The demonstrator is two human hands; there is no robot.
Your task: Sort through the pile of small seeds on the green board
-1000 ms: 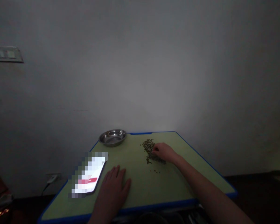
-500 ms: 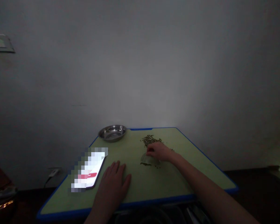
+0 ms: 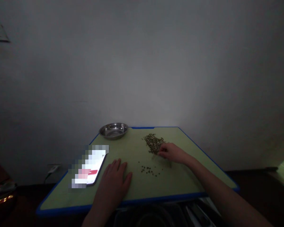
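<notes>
We're pinching faint see-through piece (image 3: 154,156) in right hand (image 3: 172,153), grain pile (image 3: 153,143) sitting just beyond-left of it (left hand (image 3: 115,179) lying flat, fingers spread, farther off).

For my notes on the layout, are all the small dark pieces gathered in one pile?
No, some loose pieces lie scattered on the table, apart from the main pile near the right hand.

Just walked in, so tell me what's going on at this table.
A person's right hand pinches a see-through thing, its shape hard to make out, at the edge of a pile of small dark grains. Loose grains lie scattered nearer the person. The left hand rests on the table beside a lit phone; a metal bowl stands at the far left corner.
</notes>
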